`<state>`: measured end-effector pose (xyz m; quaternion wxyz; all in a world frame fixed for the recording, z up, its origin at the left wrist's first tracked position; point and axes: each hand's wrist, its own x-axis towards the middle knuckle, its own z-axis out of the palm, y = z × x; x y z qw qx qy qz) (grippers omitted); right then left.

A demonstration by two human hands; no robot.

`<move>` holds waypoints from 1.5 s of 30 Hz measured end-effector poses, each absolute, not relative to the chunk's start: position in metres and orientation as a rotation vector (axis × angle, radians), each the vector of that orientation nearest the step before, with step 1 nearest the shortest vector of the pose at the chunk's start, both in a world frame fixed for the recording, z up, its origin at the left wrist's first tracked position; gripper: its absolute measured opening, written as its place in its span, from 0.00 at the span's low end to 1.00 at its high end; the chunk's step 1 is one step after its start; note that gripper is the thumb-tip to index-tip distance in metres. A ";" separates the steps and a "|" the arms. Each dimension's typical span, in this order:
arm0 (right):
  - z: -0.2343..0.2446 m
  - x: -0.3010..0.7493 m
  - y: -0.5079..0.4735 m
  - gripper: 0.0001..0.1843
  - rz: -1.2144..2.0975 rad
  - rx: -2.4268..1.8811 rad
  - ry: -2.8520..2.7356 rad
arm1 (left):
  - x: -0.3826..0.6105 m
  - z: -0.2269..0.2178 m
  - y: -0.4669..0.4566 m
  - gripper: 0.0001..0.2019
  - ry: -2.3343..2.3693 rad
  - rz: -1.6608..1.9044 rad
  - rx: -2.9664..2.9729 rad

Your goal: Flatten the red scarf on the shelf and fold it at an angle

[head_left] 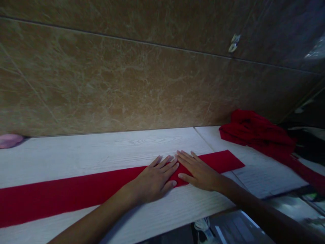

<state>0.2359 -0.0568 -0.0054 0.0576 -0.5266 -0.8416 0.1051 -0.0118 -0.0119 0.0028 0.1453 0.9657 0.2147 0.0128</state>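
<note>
A long red strip of cloth (pixel 76 191) lies flat along the white wood-grain table, running from the left edge of the view to a slanted end at the right. My left hand (pixel 154 181) rests flat on it, fingers stretched out and pointing right. Just beside it, my right hand (pixel 199 171) lies flat on the same cloth, fingers pointing up and left. The fingertips of both hands nearly meet. Neither hand grips anything. Part of the cloth is hidden under the palms.
The white table (pixel 106 150) stands against a brown marbled wall (pixel 142 84). A heap of red cloth (pixel 256 134) sits at the right, trailing over the edge, with dark fabric (pixel 307 144) beside it. A pink object (pixel 11 140) is at far left. Below the front edge lies a bundled white cord (pixel 202 224).
</note>
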 end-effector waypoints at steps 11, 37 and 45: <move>-0.013 0.243 -0.046 0.36 0.224 -1.688 -2.461 | -0.008 0.004 -0.009 0.34 0.711 0.155 2.755; -0.055 0.273 -0.039 0.34 0.028 -1.535 -2.469 | -0.008 0.004 -0.008 0.42 0.618 0.207 2.832; -0.062 0.279 -0.037 0.34 0.003 -1.495 -2.475 | -0.008 0.005 -0.007 0.42 0.573 0.226 2.839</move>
